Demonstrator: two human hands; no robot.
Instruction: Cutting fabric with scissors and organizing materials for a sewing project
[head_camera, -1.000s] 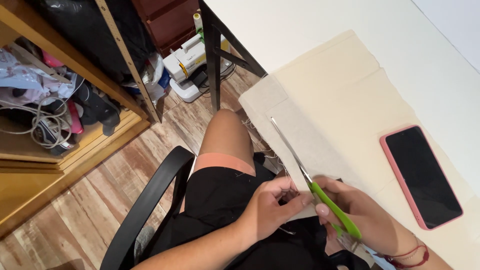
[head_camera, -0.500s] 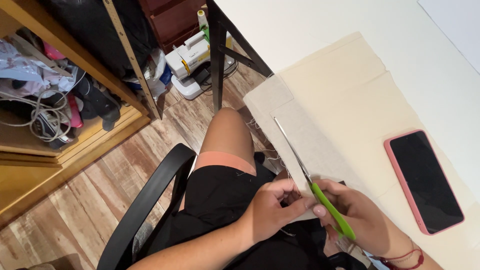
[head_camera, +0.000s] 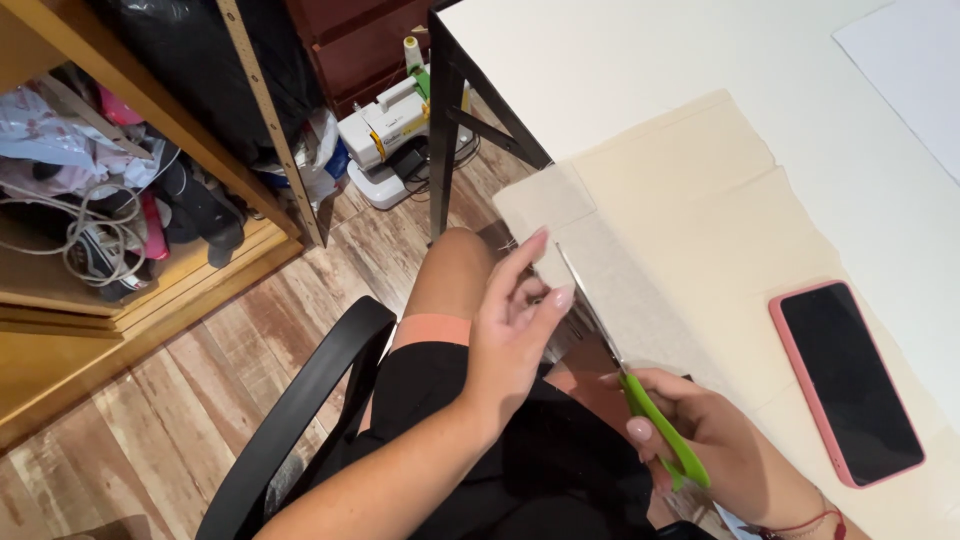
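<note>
My right hand (head_camera: 715, 445) grips green-handled scissors (head_camera: 648, 410) whose long blades point up along the edge of a cream fabric (head_camera: 690, 230) that hangs over the white table's (head_camera: 620, 60) near edge. My left hand (head_camera: 515, 320) is raised beside the blade tips, fingers partly spread, fingertips pinching the fabric's hanging edge. Both hands are above my lap in black shorts.
A phone in a pink case (head_camera: 845, 380) lies on the fabric at the right. A black chair arm (head_camera: 300, 410) curves at lower left. A white sewing machine (head_camera: 395, 135) sits on the wooden floor by the black table leg (head_camera: 445, 130). Wooden shelves (head_camera: 120, 200) hold cables and clutter.
My left hand has risen from beside the scissor handles to the blade tips at the fabric edge. The scissors have moved a little forward along the fabric.
</note>
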